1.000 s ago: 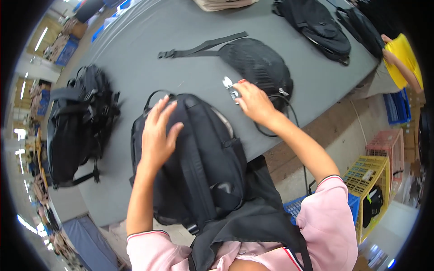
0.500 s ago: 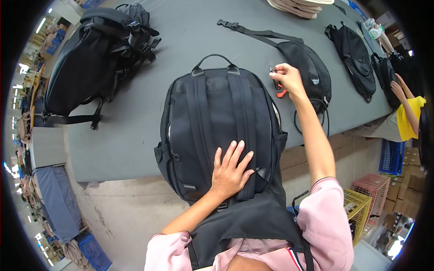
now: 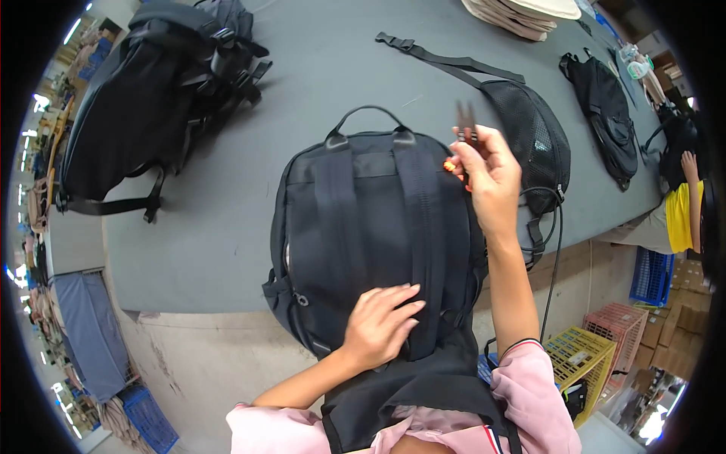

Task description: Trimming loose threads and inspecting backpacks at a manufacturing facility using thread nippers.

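A black backpack [image 3: 310, 219] lies strap side up before me, its lower end over the table's front edge and against my apron. My left hand [image 3: 382, 327] rests on its lower part, beside the right shoulder strap [image 3: 425, 227], fingers stretched out and holding nothing visible. Above the backpack's upper right corner, my right hand [image 3: 490, 170] is closed around small dark thread snips [image 3: 464, 125]. Their slightly blurred blades point away from me, and something orange-red shows at the handle. Just right of that hand lies a black mesh-panelled bag [image 3: 529, 129] with a long buckled strap.
A large black backpack [image 3: 128, 106] sits at the grey table's left. Beige pieces [image 3: 522, 15] are stacked at the far edge. Another black bag [image 3: 601, 113] lies to the right, near a person in yellow [image 3: 684, 212]. Yellow [image 3: 582, 356] and pink crates [image 3: 616, 329] stand below the table.
My right hand has turned the snips so their blades point away from me. My left hand has slid toward me along the backpack, its fingers now closer together.
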`<control>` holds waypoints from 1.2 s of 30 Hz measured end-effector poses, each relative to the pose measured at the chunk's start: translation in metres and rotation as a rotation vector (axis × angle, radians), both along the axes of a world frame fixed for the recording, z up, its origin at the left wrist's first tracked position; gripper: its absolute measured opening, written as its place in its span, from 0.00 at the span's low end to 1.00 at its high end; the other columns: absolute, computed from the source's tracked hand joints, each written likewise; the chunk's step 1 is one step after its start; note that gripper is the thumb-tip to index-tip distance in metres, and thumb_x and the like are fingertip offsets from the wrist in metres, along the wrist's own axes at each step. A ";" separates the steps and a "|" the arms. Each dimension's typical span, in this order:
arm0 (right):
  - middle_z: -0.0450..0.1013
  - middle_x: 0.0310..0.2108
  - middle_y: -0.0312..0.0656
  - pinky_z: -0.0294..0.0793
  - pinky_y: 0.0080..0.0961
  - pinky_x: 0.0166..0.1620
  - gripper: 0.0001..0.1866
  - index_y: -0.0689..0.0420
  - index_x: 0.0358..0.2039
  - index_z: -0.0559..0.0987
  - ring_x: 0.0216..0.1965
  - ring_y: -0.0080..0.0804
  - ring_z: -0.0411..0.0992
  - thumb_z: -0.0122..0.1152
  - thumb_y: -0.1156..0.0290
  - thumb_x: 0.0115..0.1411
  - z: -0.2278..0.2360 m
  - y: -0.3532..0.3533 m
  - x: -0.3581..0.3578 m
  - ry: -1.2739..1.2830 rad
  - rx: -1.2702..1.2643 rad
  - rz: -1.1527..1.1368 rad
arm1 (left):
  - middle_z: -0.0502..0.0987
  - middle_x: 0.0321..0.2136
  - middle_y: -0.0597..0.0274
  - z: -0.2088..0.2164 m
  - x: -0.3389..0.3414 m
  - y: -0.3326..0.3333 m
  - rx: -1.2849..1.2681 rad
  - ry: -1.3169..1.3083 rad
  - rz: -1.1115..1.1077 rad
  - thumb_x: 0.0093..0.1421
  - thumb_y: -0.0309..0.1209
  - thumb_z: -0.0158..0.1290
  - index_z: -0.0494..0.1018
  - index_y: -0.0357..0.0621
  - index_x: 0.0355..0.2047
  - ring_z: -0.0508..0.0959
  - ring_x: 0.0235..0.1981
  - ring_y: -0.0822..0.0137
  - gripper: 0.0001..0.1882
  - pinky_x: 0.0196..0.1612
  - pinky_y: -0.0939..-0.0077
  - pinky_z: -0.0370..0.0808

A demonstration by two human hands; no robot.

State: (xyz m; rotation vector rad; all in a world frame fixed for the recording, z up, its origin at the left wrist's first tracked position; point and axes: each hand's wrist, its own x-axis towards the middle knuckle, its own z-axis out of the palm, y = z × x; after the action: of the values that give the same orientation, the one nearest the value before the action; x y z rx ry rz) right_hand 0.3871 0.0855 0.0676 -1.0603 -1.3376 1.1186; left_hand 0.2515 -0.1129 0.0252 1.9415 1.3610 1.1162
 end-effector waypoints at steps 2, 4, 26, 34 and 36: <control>0.71 0.28 0.32 0.68 0.13 0.30 0.08 0.61 0.39 0.75 0.26 0.15 0.67 0.56 0.76 0.58 -0.010 0.012 -0.006 -0.071 -0.073 0.062 | 0.79 0.34 0.51 0.025 -0.023 0.019 0.004 -0.194 0.052 0.50 0.15 0.53 0.74 0.35 0.34 0.80 0.32 0.60 0.10 0.34 0.74 0.76; 0.70 0.26 0.32 0.68 0.14 0.29 0.09 0.60 0.39 0.75 0.26 0.15 0.67 0.56 0.73 0.58 -0.016 0.025 0.000 -0.092 -0.115 0.086 | 0.79 0.31 0.48 0.049 -0.045 0.052 0.109 -0.150 0.089 0.53 0.14 0.49 0.72 0.33 0.35 0.80 0.31 0.61 0.09 0.34 0.73 0.76; 0.75 0.23 0.40 0.68 0.18 0.25 0.08 0.63 0.34 0.75 0.18 0.20 0.68 0.51 0.72 0.62 -0.043 0.062 -0.081 -0.599 0.288 0.368 | 0.77 0.28 0.63 -0.017 -0.138 0.213 -0.635 -0.723 0.225 0.59 0.27 0.54 0.73 0.35 0.45 0.75 0.33 0.75 0.14 0.39 0.84 0.70; 0.77 0.28 0.42 0.68 0.18 0.27 0.09 0.65 0.37 0.74 0.17 0.19 0.67 0.50 0.73 0.63 -0.045 0.042 -0.069 -0.496 0.078 0.371 | 0.74 0.23 0.66 0.002 -0.123 0.199 -0.289 -0.355 0.569 0.56 0.27 0.55 0.75 0.39 0.39 0.71 0.22 0.76 0.10 0.30 0.83 0.69; 0.76 0.27 0.42 0.71 0.24 0.30 0.06 0.64 0.36 0.74 0.22 0.29 0.71 0.51 0.78 0.57 -0.044 0.040 -0.067 -0.525 0.068 0.361 | 0.71 0.17 0.63 0.008 -0.115 0.182 -0.188 0.050 0.636 0.51 0.33 0.59 0.75 0.40 0.31 0.70 0.17 0.73 0.10 0.23 0.78 0.67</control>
State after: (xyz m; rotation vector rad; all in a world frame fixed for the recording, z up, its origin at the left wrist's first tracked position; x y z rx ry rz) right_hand 0.3203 0.1255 0.0241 -1.1350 -2.0317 1.0790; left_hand 0.1369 0.0689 0.0337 1.4405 2.1100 1.1529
